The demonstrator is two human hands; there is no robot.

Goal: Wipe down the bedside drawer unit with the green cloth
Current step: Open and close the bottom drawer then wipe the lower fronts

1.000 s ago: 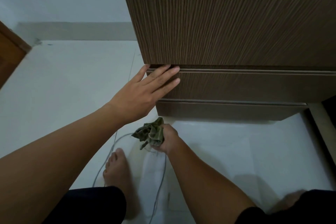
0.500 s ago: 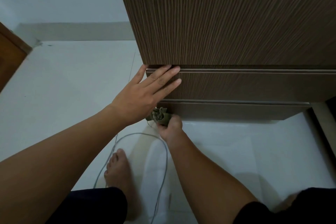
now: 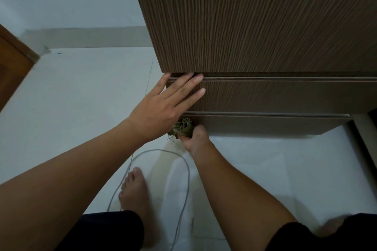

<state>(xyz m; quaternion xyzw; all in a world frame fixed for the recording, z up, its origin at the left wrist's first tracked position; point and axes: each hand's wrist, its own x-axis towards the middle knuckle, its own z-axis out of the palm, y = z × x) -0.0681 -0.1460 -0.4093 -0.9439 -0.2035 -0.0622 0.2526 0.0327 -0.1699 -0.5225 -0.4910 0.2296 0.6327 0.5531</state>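
Note:
The dark brown wood-grain bedside drawer unit fills the upper right, with stacked drawer fronts and a low plinth at the floor. My left hand lies flat with fingers spread on the left end of the lower drawer front. My right hand is closed on the bunched green cloth, which is pressed against the left end of the bottom plinth, partly hidden under my left hand.
A grey cable loops over the white tiled floor near my bare left foot. A brown wooden door stands at the far left. A pale skirting runs along the back wall.
My right hand has carried the green cloth up from the floor to the bottom plinth's left end. My left hand has stayed on the drawer front.

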